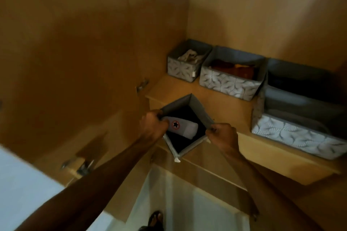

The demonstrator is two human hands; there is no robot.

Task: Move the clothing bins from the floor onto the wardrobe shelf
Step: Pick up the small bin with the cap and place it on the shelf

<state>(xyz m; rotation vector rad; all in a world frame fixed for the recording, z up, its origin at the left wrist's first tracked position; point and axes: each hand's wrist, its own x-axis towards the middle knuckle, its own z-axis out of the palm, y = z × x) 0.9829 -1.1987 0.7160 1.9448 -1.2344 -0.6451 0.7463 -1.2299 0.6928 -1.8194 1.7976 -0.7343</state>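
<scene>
Grey bin [187, 125] overhangs shelf [221, 110] edge; three patterned bins [228, 83] behind.

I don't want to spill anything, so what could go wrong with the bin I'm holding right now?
The bin hangs half off the shelf edge, held only by the left hand and right hand at soft rims; it could sag or tip. It sits skewed, and the grey item lies loose inside.

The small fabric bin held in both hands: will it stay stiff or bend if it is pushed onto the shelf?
The small fabric bin probably bends somewhat: its rim looks pinched where the left hand and right hand grip it. It seems light, holding only dark cloth and a grey folded garment. On the wooden shelf it would likely slide rather than tip.
</scene>
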